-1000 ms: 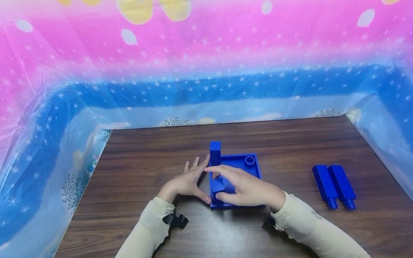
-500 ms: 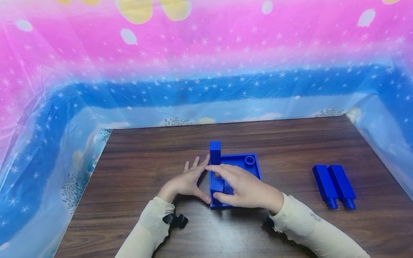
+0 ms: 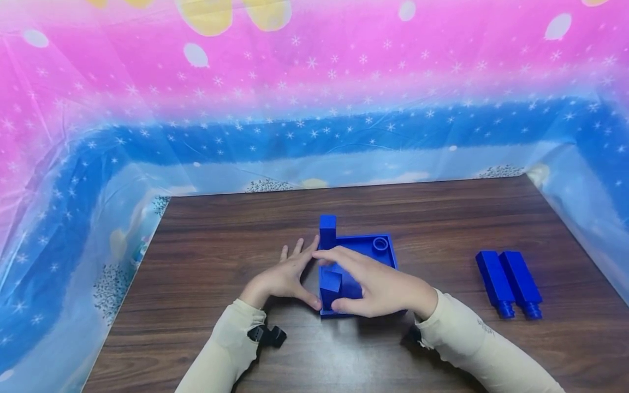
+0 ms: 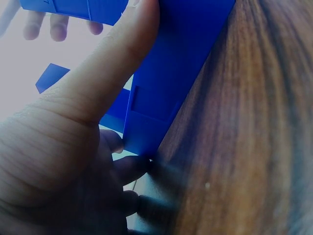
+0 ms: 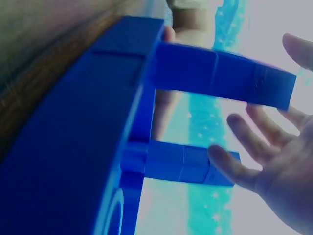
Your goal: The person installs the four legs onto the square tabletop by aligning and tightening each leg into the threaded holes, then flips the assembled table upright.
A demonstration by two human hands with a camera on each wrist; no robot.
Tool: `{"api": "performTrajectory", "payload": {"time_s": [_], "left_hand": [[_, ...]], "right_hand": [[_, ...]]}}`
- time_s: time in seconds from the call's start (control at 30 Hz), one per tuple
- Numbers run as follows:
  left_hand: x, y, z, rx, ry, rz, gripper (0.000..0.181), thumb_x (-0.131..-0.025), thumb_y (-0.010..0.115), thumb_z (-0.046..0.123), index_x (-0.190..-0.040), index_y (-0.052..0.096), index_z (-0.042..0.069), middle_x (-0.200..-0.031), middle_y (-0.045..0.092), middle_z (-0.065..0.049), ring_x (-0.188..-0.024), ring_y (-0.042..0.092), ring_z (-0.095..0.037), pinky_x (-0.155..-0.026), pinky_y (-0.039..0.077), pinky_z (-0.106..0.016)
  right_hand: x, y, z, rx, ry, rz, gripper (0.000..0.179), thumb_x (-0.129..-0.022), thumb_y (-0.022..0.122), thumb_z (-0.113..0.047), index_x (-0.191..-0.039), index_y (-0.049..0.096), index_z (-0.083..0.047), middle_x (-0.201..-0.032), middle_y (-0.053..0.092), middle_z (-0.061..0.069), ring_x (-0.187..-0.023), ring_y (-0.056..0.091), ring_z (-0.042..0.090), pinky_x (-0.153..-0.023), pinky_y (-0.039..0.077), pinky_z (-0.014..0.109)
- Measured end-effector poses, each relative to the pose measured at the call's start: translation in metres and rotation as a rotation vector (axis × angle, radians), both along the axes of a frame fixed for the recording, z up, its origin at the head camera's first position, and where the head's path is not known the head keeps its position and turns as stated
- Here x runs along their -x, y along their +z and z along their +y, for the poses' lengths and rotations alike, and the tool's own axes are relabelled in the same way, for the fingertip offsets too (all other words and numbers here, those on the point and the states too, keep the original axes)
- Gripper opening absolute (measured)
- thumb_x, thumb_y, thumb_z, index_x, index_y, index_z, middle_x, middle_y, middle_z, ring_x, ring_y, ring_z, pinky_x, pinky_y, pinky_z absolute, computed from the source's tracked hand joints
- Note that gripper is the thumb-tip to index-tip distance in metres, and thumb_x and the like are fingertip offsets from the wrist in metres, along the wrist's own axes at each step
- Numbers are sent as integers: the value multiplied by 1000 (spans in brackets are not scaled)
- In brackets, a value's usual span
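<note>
A square blue tabletop-like panel with a raised rim (image 3: 393, 256) lies on the table, a round socket (image 3: 380, 244) in its far right corner. Two blue square legs stand up from its left corners: a far leg (image 3: 327, 232) and a near leg (image 3: 331, 284). My left hand (image 3: 285, 278) rests against the panel's left edge, thumb and fingers straight and spread; its thumb (image 4: 117, 54) touches the panel's side. Around the near leg's top, my right hand (image 3: 380, 285) has its thumb and fingers spread. The right wrist view shows its fingers (image 5: 254, 142) apart from the near leg (image 5: 230, 73).
Two more blue legs (image 3: 493, 278) with threaded ends lie side by side on the wooden table (image 3: 432, 213) at the right. A patterned pink and blue cloth (image 3: 314, 109) hangs behind the table and along its sides.
My right hand has shifted slightly about the near leg, and its thumb and fingers now stand wider apart. The left hand, the panel and the loose legs have stayed in place.
</note>
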State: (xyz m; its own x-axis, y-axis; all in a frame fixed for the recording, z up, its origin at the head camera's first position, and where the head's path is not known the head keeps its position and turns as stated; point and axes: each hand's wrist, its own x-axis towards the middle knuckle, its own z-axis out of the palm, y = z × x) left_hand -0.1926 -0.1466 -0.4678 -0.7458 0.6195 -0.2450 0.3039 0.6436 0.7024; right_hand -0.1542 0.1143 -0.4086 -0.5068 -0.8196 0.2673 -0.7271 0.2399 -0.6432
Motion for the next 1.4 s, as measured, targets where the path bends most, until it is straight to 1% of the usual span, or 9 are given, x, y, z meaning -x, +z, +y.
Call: {"api": "performTrajectory", "payload": {"time_s": [0.07,0.17,0.37,0.47,0.6,0.73,0.97,1.2,1.4], "left_hand": [[0,0,0,2,-2,3,146,-71,98,47,-170,-6,19,-177,-7,-4,-158,-22,-32,-122,-21,-60],[0,0,-1,1,-5,0,146,-71,98,47,-170,-7,19,-177,-7,-4,-158,-23,-32,-122,-21,-60],[-1,0,-1,-11,-5,1,148,-71,98,48,-170,-7,18,-177,-7,-5,-158,-23,-32,-122,-21,-61],[-1,0,-1,-14,-8,-2,148,-71,98,48,-169,-8,19,-177,-8,-4,-158,-23,-31,-122,-21,-60],[0,0,-1,-11,-11,-2,147,-71,98,48,-169,-8,19,-177,-8,-4,-158,-23,-31,-122,-21,-60],[1,0,-1,-6,-10,-4,147,-72,97,48,-169,-8,19,-177,-8,-4,-158,-24,-31,-122,-21,-60],[2,-1,-1,-8,-7,-9,146,-72,97,48,-169,-7,17,-177,-6,-4,-158,-23,-30,-122,-22,-59],[0,0,-1,-3,0,-14,147,-71,98,48,-169,-7,18,-176,-6,-3,-158,-23,-29,-123,-21,-59],[-1,1,-1,-6,5,-13,147,-71,98,47,-170,-6,18,-177,-5,-2,-159,-22,-30,-123,-20,-59]], "right_hand": [[3,-1,3,33,42,-68,83,-93,73,-11,-164,30,-11,-149,55,7,-136,55,25,-110,49,49],[7,-3,3,71,84,-157,83,-91,68,-2,-164,30,-9,-152,54,11,-137,55,26,-111,49,47],[13,-10,2,120,118,-308,76,-95,66,0,-162,33,-7,-149,58,10,-141,52,26,-113,47,49],[14,-12,2,129,125,-346,75,-96,66,-1,-162,33,-8,-144,60,12,-141,52,24,-112,48,48],[15,-14,2,135,127,-349,73,-97,67,-3,-162,34,-8,-140,61,14,-139,54,24,-111,49,47],[15,-13,1,143,124,-345,72,-97,68,-6,-161,35,-7,-139,62,10,-137,55,24,-110,50,46],[15,-14,0,148,121,-311,70,-97,69,-6,-159,38,-6,-135,63,8,-133,57,24,-106,52,45],[13,-15,0,134,84,-257,69,-97,72,-10,-159,40,-8,-133,64,8,-128,59,20,-101,53,46],[10,-12,0,109,42,-249,68,-97,74,-13,-158,43,-10,-135,64,4,-127,60,20,-101,55,46]]}}
